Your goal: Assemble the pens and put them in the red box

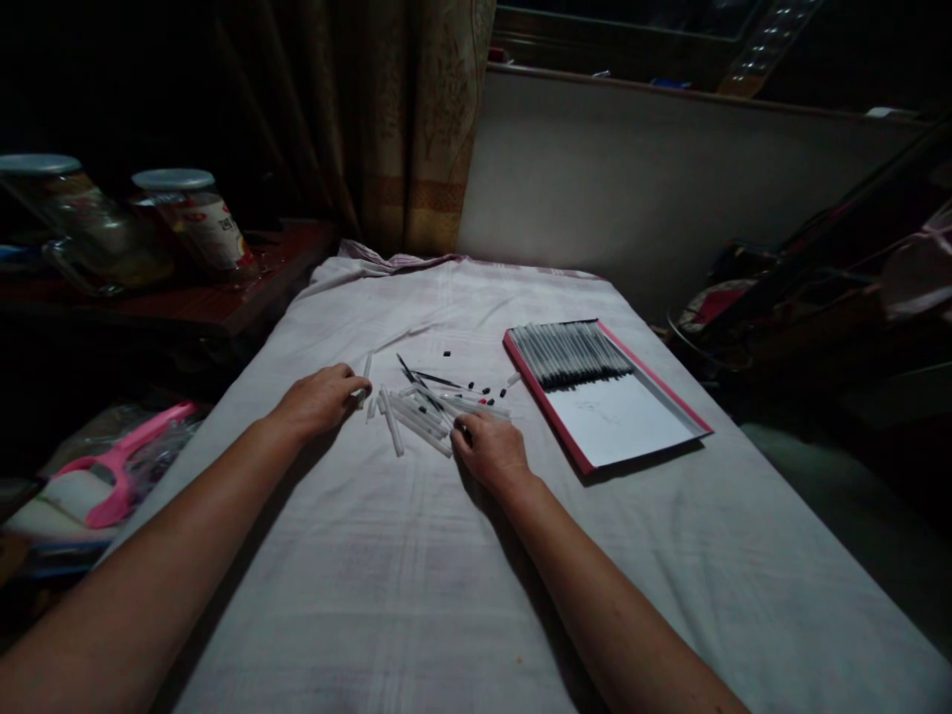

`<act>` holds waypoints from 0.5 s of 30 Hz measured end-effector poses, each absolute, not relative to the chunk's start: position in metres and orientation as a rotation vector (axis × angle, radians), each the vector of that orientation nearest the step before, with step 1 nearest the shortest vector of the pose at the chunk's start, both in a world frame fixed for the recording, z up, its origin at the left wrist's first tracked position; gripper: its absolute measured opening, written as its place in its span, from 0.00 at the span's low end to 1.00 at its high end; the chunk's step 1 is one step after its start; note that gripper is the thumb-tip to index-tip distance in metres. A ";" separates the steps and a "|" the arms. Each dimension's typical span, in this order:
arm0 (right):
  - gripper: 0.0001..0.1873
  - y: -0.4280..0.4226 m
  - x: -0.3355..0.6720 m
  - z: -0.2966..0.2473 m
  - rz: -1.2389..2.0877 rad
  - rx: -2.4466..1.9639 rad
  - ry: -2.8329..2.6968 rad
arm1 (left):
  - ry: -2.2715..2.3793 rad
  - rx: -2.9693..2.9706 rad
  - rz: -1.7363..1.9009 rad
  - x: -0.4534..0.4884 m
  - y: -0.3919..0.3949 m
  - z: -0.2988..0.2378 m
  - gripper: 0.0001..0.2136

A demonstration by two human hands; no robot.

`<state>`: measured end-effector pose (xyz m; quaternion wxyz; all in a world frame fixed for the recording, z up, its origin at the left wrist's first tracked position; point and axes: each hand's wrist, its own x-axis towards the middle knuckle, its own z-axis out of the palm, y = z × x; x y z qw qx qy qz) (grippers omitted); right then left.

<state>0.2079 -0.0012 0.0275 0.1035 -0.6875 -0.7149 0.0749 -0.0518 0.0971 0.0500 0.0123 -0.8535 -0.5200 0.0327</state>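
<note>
My left hand is closed at the left side of a loose pile, its fingertips pinched on a clear pen barrel. At the pile's near right edge, my right hand has its fingers curled down; what they grip, if anything, is hidden. Between the hands lie several clear pen barrels, with thin dark refills among them. Small black caps are scattered just beyond. A shallow red-edged box sits to the right, holding a row of clear pens with black ends in its far part.
All this lies on a pale checked cloth. Lidded jars stand on a dark red side table at left. Below it is a pink-handled item among plastic bags. A curtain and a wall close off the back.
</note>
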 end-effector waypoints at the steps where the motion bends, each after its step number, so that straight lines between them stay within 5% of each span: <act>1: 0.13 0.003 0.206 0.030 0.223 -2.064 -2.104 | -1.574 -2.661 0.114 -0.053 0.101 0.051 0.15; 11: 0.15 0.015 0.198 0.040 0.238 -2.265 -2.071 | -0.842 -2.753 0.154 -0.057 0.119 0.050 0.12; 15: 0.15 0.015 0.197 0.042 0.283 -2.278 -2.078 | -0.815 -2.802 -0.138 -0.065 0.120 0.049 0.10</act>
